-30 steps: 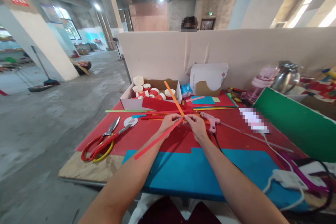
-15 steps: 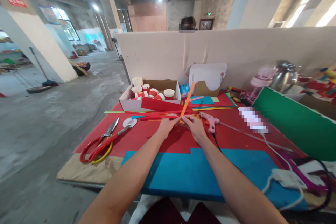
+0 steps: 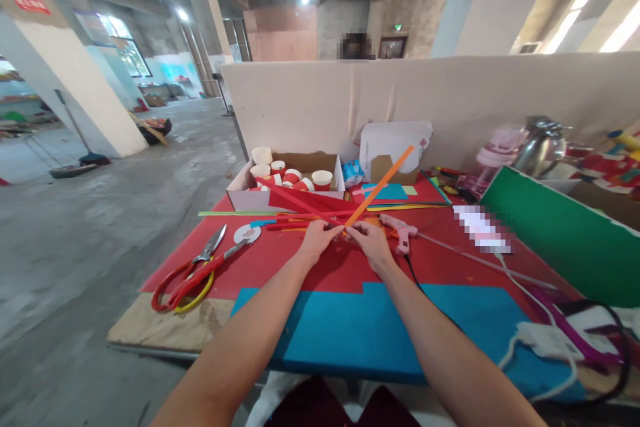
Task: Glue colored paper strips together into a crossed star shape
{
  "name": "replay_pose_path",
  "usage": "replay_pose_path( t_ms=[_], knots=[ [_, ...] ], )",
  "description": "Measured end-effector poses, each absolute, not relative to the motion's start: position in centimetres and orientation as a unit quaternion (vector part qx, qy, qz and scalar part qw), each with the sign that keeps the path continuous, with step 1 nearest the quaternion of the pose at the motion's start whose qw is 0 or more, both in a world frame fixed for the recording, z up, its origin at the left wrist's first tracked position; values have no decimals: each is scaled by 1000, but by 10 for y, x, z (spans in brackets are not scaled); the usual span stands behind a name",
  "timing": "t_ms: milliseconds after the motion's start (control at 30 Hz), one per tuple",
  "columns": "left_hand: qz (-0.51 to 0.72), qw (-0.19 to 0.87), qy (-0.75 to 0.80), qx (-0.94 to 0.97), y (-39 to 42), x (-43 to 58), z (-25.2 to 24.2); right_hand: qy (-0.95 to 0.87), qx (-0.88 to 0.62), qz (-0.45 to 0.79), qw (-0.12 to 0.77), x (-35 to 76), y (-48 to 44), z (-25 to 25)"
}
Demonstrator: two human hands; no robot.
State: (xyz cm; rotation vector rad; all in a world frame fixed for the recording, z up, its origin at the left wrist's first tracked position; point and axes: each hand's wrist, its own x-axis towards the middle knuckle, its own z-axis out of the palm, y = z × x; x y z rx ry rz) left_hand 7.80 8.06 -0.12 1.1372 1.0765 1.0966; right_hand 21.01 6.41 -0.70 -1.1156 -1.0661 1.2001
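Note:
Both hands meet over the middle of the red table sheet point(image 3: 280, 257), pinching the crossed ends of two paper strips. My left hand point(image 3: 316, 240) is closed on a red strip point(image 3: 300, 203) that runs up and to the left. My right hand point(image 3: 369, 241) is closed on an orange strip point(image 3: 380, 187) that slants up to the right. Several more coloured strips point(image 3: 300, 219) lie flat just beyond my fingers.
Red-handled scissors point(image 3: 193, 273) and a tape roll point(image 3: 247, 234) lie at the left. A pink glue gun point(image 3: 400, 230) sits right of my hands. A box of red paper cups point(image 3: 280, 180) stands behind, a green board point(image 3: 560, 233) and cables point(image 3: 550, 333) at the right. A person sits behind the partition point(image 3: 450, 100).
The orange strip has swung from leaning up-left, through near upright, to leaning up-right. The red strip, which hung down to the left, now points up-left. Both hands stayed in place.

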Motion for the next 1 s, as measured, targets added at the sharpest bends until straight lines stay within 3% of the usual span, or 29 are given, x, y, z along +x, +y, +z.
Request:
replay_pose_path(
  t_ms=[400, 1000],
  knots=[
    [479, 532, 470, 517, 83, 74, -2, -447, -486, 516, 545, 212, 66, -9],
    [497, 573, 429, 490, 83, 73, -1, -399, -482, 549, 554, 211, 66, -9]
  ],
)
